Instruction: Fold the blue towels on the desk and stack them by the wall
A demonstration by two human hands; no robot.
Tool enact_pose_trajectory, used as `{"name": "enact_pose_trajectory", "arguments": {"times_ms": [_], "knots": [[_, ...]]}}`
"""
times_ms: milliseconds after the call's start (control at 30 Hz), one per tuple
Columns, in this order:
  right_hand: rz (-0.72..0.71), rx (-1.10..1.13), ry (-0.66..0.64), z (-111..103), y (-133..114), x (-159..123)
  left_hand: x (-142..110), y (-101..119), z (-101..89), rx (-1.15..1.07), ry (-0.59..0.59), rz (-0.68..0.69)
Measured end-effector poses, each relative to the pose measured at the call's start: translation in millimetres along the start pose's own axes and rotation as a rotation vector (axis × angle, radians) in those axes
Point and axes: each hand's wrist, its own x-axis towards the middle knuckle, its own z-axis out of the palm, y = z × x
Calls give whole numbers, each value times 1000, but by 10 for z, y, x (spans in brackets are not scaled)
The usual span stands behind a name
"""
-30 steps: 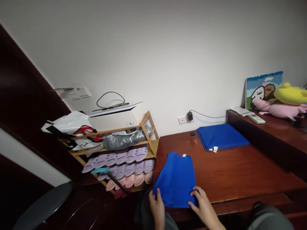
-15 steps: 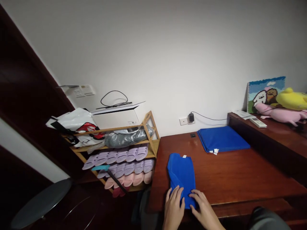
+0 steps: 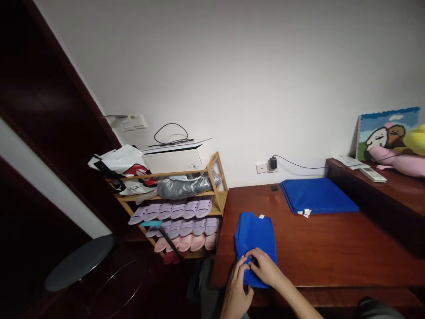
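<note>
A blue cloth [image 3: 256, 232], folded into a narrow strip with a small white tag at its far end, lies on the near left part of the dark red wooden table [image 3: 318, 243]. My left hand [image 3: 237, 290] grips the cloth's near edge with curled fingers. My right hand [image 3: 265, 268] rests on top of the cloth's near end, fingers bent and pinching the fabric beside the left hand. Farther back on the table lies a flat stack of blue cloths [image 3: 317, 200] with white tags.
A wooden shoe rack [image 3: 186, 212] left of the table holds rows of lilac and pink slippers, bags and a white box. A round black stool [image 3: 79, 262] stands lower left. A raised shelf [image 3: 375, 181] at right carries plush toys, a picture and a remote. A charger is plugged in the wall.
The cloth went from a wide spread piece to a narrow folded strip. Both hands have come together at its near end, and the view has shifted right.
</note>
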Motion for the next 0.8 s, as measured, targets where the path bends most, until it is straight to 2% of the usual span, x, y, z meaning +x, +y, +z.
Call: {"name": "enact_pose_trajectory", "arguments": {"times_ms": [100, 233, 400, 533, 600, 700, 767, 800], "knots": [[14, 16, 30, 96, 100, -75, -55, -48, 52, 1, 45, -1], [-63, -134, -5, -5, 140, -144, -58, -65, 106, 83, 111, 55], [-206, -450, -145, -189, 99, 113, -67, -19, 125, 333, 201, 189], [-334, -521, -229, -204, 59, 305, -182, 51, 258, 400, 218, 177], [-360, -523, -248, -195, 36, 302, -242, 54, 359, 379, 191, 190], [-324, -551, -255, -217, -4, 198, -288, 22, 443, 298, 59, 172], [-255, -585, -254, -283, -47, 104, -287, -2, 406, 226, 20, 100], [-216, -589, -248, -336, -79, 60, -277, -11, 355, 186, 56, 53]]}}
